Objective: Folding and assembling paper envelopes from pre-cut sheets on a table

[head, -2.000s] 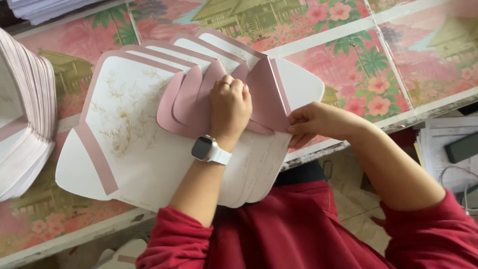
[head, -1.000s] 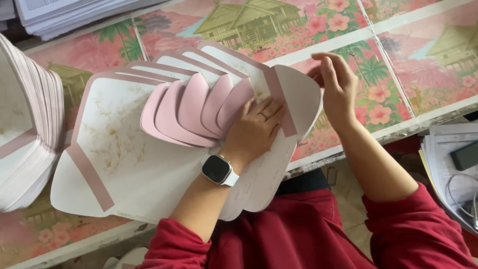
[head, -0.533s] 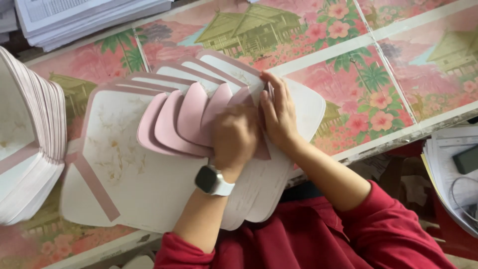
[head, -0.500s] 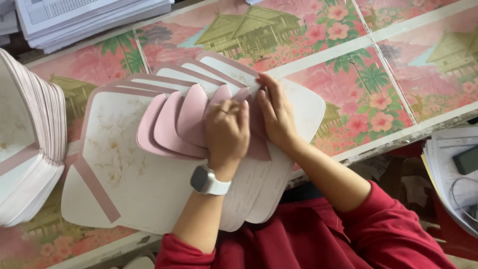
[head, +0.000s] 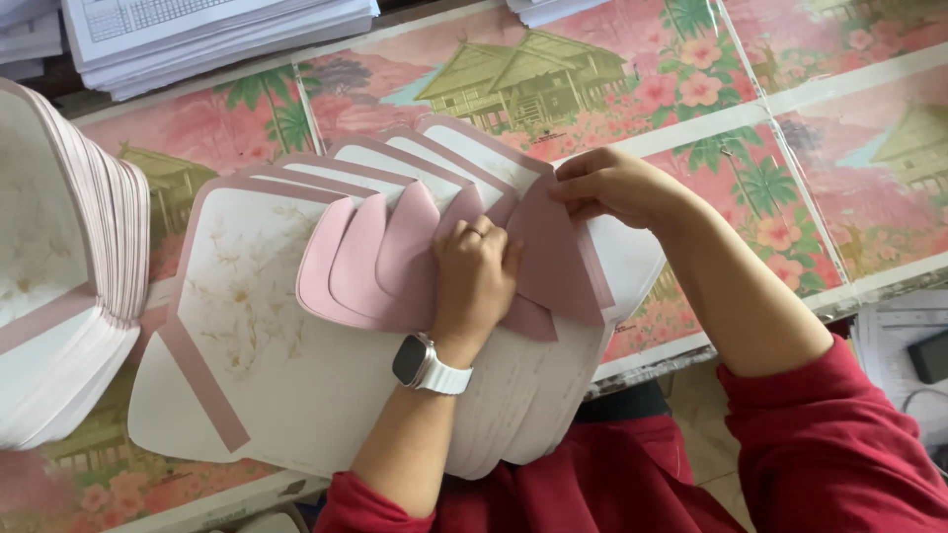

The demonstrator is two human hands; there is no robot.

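The left hand (head: 474,281) presses flat on the folded pink flaps (head: 370,262) of the fanned envelope blanks (head: 296,365) at the desk's near edge. The right hand (head: 612,188) pinches the next flap (head: 553,257), mid-fold; pressing it down likely follows.

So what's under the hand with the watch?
The left hand presses on folded pink flaps of fanned-out envelope sheets. Under those lies the flowery table cover. What is directly beneath the palm is covered, so it cannot be seen.
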